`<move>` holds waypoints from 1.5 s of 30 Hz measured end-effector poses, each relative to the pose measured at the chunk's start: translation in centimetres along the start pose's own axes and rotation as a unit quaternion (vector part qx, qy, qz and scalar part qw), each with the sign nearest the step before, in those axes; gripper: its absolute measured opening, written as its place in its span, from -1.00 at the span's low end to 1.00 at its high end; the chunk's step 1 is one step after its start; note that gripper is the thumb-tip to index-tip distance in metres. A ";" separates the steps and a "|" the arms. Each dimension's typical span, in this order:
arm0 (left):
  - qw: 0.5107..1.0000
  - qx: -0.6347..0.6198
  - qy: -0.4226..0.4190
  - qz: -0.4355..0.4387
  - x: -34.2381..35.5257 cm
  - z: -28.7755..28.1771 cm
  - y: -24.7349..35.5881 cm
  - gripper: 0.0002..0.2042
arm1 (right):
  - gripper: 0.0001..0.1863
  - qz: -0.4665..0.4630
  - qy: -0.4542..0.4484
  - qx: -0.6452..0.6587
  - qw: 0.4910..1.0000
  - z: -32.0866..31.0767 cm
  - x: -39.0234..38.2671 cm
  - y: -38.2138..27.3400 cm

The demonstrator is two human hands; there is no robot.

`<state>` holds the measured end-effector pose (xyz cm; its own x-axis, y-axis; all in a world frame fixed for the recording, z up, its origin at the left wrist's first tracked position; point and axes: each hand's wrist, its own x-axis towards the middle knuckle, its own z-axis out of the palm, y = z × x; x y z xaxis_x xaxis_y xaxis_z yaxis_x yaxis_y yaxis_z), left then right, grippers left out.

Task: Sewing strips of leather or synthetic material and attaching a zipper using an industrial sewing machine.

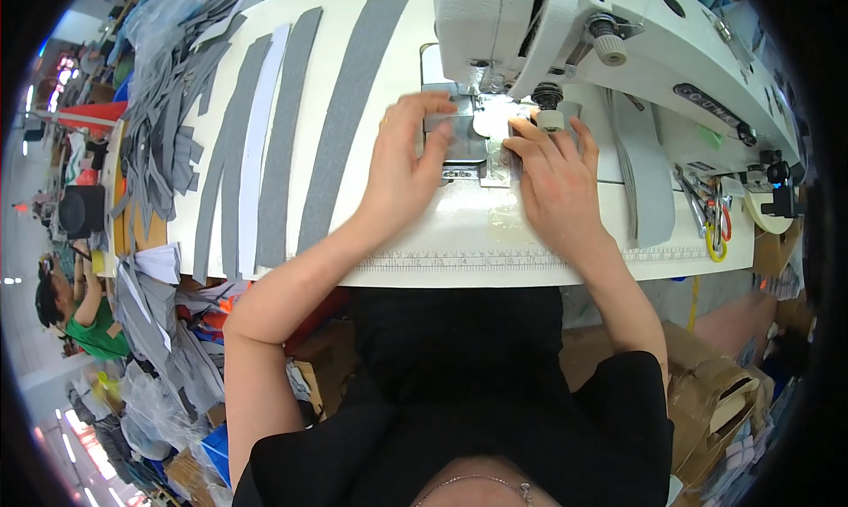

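A white sewing machine point(481, 26) stands over the far middle of the white work table. My left hand point(408, 158) is at the left of its steel plate point(464, 149), fingers bent and apart, slightly blurred. My right hand point(561, 185) lies to the right of the needle area, fingers spread on the machine bed beside the presser foot. Whatever lies under my fingertips is too small to make out. Grey fabric strips point(340, 127) and a white strip point(261, 154) lie side by side to my left.
A heap of grey strips point(168, 109) lies past the table's left end. Grey layered pieces point(654, 180) and scissors point(715, 242) are at the right. A ruler scale point(415, 262) runs along the front edge. Another person point(93, 321) works at far left; cardboard point(715, 392) sits below right.
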<state>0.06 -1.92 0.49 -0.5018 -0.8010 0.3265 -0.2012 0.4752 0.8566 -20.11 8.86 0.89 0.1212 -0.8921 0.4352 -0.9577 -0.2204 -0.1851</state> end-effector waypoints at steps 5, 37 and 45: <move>0.988 0.107 -0.102 0.034 5.0 -1.0 -0.8 -0.76 | -0.65 0.001 0.001 0.007 1.000 0.0 -0.4 0.2; 0.947 0.287 -0.142 -0.001 -0.1 -7.1 0.8 -0.79 | -0.71 0.013 0.033 0.018 0.999 -0.4 0.2 -0.3; 0.962 0.240 0.045 0.124 5.5 -4.4 -2.2 -0.70 | -0.68 0.008 0.026 0.015 1.000 -0.6 0.1 -0.2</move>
<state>1.47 -8.97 2.14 -0.5143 -0.6586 0.5493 -0.4603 0.7524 0.4712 -20.03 9.08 1.45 0.0921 -0.8744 0.4763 -0.9511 -0.2188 -0.2179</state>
